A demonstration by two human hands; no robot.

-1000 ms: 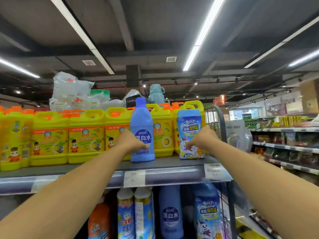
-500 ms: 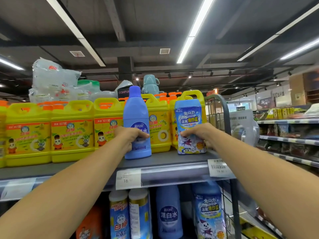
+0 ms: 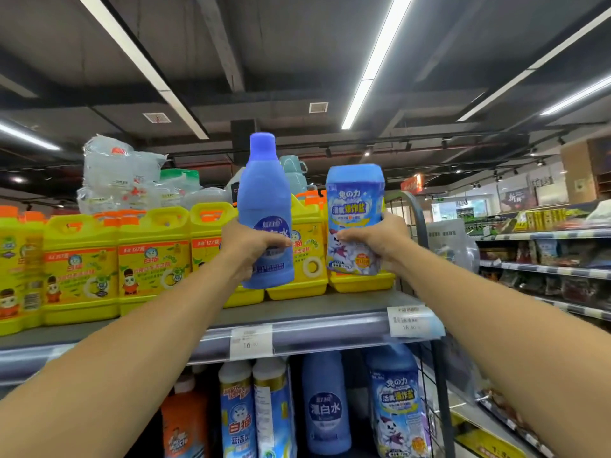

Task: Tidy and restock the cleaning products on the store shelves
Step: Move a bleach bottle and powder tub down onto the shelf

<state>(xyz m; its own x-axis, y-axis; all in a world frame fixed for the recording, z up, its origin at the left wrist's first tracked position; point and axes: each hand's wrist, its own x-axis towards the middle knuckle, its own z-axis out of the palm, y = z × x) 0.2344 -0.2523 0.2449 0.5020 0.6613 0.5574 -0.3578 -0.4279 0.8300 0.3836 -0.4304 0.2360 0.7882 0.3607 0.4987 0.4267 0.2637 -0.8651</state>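
Blue bleach bottle point(image 3: 264, 206) sits clamped in the curled fingers point(image 3: 279, 243) of the left hand point(image 3: 249, 247), and right beside it the blue-lidded tub point(image 3: 355, 206) is gripped low down by the right hand point(image 3: 380, 242), both upright, up off the top shelf point(image 3: 314, 309), in front of the yellow jugs point(image 3: 148, 259).

dark ceiling point(image 3: 281, 44), strip lights point(image 3: 377, 61), grey shelf point(image 3: 330, 307)
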